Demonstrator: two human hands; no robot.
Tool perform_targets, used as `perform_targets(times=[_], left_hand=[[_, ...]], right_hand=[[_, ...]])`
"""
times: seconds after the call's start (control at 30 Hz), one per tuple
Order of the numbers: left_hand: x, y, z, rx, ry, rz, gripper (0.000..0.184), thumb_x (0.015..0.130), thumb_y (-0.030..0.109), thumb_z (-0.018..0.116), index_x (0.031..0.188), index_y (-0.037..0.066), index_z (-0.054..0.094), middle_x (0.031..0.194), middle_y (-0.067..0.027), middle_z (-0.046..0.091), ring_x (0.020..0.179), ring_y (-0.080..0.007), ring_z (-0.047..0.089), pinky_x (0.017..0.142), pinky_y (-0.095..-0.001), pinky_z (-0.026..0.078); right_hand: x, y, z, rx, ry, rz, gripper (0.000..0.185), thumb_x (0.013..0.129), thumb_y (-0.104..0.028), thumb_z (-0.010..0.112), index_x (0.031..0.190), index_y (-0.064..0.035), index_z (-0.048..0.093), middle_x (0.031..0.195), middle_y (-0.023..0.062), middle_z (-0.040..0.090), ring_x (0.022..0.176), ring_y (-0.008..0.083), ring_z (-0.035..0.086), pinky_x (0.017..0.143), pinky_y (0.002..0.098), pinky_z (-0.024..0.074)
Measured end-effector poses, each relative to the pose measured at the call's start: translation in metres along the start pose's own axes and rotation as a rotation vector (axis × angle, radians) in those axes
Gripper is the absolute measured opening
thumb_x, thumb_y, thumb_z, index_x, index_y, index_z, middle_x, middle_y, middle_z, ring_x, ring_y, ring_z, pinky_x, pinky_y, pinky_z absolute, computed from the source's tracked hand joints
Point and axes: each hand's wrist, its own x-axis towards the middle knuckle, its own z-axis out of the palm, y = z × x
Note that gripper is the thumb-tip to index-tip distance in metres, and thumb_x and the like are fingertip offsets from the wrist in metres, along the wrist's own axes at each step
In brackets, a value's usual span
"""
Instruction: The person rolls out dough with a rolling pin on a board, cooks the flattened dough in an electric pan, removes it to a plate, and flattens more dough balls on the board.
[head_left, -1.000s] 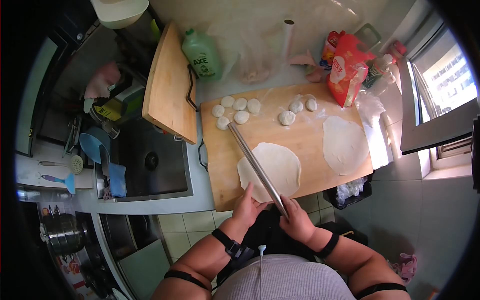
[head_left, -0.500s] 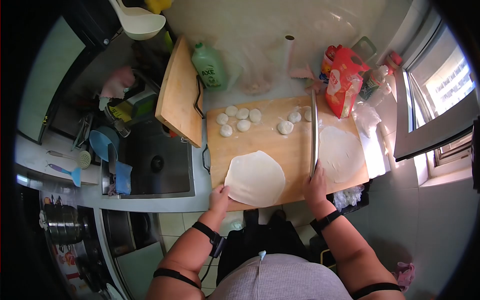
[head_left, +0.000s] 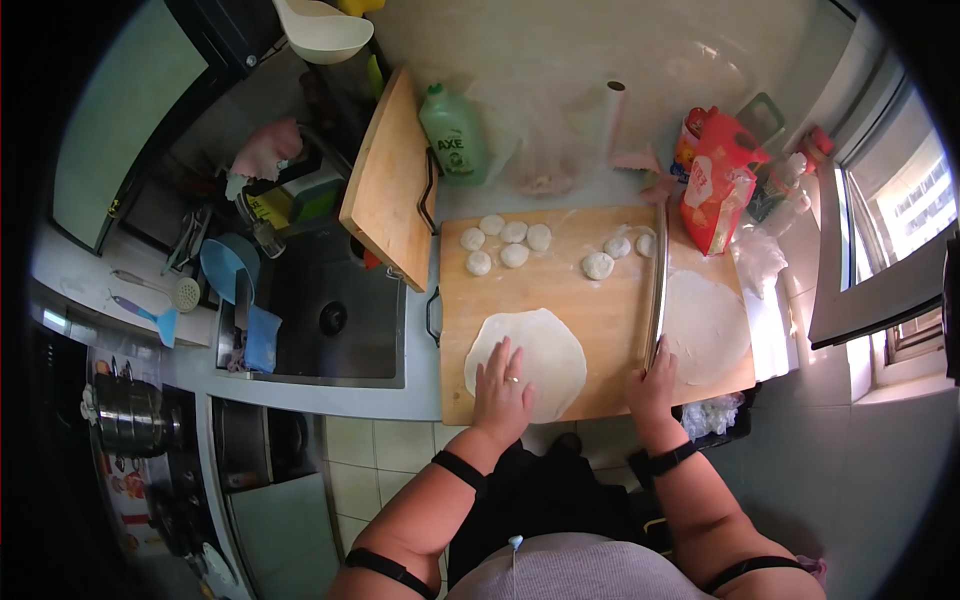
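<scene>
My left hand [head_left: 503, 395] lies with its fingers spread on a flat round dough sheet [head_left: 545, 350] near the front edge of the wooden board [head_left: 620, 320]. A ring shows on one finger. My right hand [head_left: 654, 385] is closed round the near end of a metal rolling pin [head_left: 660, 280], which points away from me. The pin lies along the left edge of a second dough sheet [head_left: 708, 330] on the right. Several small dough balls [head_left: 514, 232] sit at the back left of the board, and a few more [head_left: 598, 265] at the back, close to the pin.
An upright wooden board [head_left: 388, 190] stands left of the work board, beside a sink [head_left: 330, 330]. Behind are a green AXE bottle [head_left: 455, 135] and a red bag [head_left: 716, 190]. An open window [head_left: 890, 210] is at the right. A ladle [head_left: 325, 35] hangs at upper left.
The pin has gone from above the left dough sheet to the right side in my right hand. My left hand has left the sheet's left edge and now lies on the sheet. The view has shifted.
</scene>
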Motion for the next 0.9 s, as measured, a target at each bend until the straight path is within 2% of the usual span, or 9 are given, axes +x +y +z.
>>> perform_targets(times=[0.1,0.17,0.23,0.33,0.37,0.5,0.7,0.83,0.9], left_hand=[[0.006,-0.013,-0.027,-0.041,0.145,0.036,0.064,0.084,0.018,0.062,0.139,0.001,0.034,0.149,-0.0222,0.025,0.138,-0.0394,0.028,0.109,-0.0607,0.023],[0.000,-0.013,-0.048,0.020,0.105,0.115,0.065,0.084,0.019,0.063,0.139,0.001,0.034,0.149,-0.0229,0.026,0.137,-0.0395,0.029,0.109,-0.0601,0.023],[-0.009,-0.013,-0.051,0.139,0.022,0.255,0.071,0.082,0.024,0.064,0.141,0.003,0.032,0.150,-0.0217,0.027,0.139,-0.0375,0.027,0.110,-0.0580,0.023],[-0.005,-0.003,-0.038,0.072,-0.117,0.411,0.079,0.080,0.025,0.069,0.145,0.005,0.027,0.150,-0.0214,0.027,0.141,-0.0369,0.025,0.110,-0.0595,0.022],[0.000,-0.004,-0.028,0.098,-0.122,0.447,0.079,0.082,0.033,0.067,0.145,0.006,0.029,0.153,-0.0169,0.026,0.142,-0.0321,0.024,0.111,-0.0573,0.021],[0.037,-0.008,0.000,0.225,-0.244,0.482,0.074,0.086,0.045,0.058,0.144,0.006,0.032,0.155,-0.0114,0.025,0.143,-0.0280,0.022,0.114,-0.0541,0.017],[0.089,0.025,0.015,0.299,-0.386,0.480,0.074,0.088,0.042,0.056,0.145,0.003,0.031,0.155,-0.0137,0.022,0.145,-0.0273,0.017,0.115,-0.0541,0.015],[0.127,0.053,0.040,0.299,-0.395,0.440,0.075,0.089,0.040,0.056,0.146,0.001,0.027,0.156,-0.0167,0.017,0.145,-0.0295,0.015,0.115,-0.0542,0.013],[0.143,0.062,0.054,0.246,-0.312,0.421,0.080,0.090,0.040,0.055,0.148,0.000,0.017,0.156,-0.0187,0.012,0.145,-0.0319,0.014,0.115,-0.0548,0.012]], right_hand=[[-0.031,-0.021,-0.047,0.100,-0.138,-0.231,0.068,0.080,0.002,0.052,0.142,0.0050,0.025,0.129,0.0309,0.043,0.114,0.0485,0.046,0.097,0.0503,0.0403],[-0.061,-0.020,-0.066,0.146,-0.220,-0.353,0.066,0.078,0.002,0.057,0.140,0.0043,0.031,0.114,0.0288,0.053,0.100,0.0461,0.055,0.086,0.0464,0.0488],[-0.082,-0.030,-0.091,0.207,-0.524,-0.265,0.064,0.078,0.002,0.058,0.138,-0.0028,0.037,0.096,0.0227,0.054,0.084,0.0416,0.059,0.072,0.0440,0.0528],[-0.101,-0.038,-0.096,0.193,-0.744,-0.234,0.064,0.079,-0.006,0.062,0.138,-0.0053,0.039,0.095,0.0209,0.055,0.077,0.0407,0.061,0.068,0.0444,0.0541],[-0.105,-0.037,-0.093,0.189,-0.748,-0.239,0.062,0.080,-0.008,0.062,0.138,-0.0061,0.039,0.095,0.0205,0.056,0.075,0.0406,0.062,0.067,0.0441,0.0547],[-0.117,-0.027,-0.079,0.248,-0.719,-0.169,0.060,0.081,-0.009,0.062,0.136,-0.0052,0.040,0.102,0.0232,0.059,0.082,0.0414,0.063,0.071,0.0454,0.0547],[-0.101,-0.014,-0.083,0.273,-0.791,0.065,0.042,0.084,-0.014,0.062,0.119,0.0001,0.045,0.097,0.0253,0.063,0.084,0.0423,0.064,0.072,0.0463,0.0538],[-0.092,-0.003,-0.091,0.210,-0.796,0.102,0.037,0.084,-0.017,0.063,0.112,0.0006,0.046,0.090,0.0239,0.063,0.081,0.0422,0.064,0.071,0.0460,0.0536],[-0.086,0.003,-0.096,0.181,-0.758,0.076,0.039,0.083,-0.019,0.064,0.112,0.0007,0.046,0.088,0.0241,0.063,0.079,0.0420,0.063,0.070,0.0464,0.0532]])
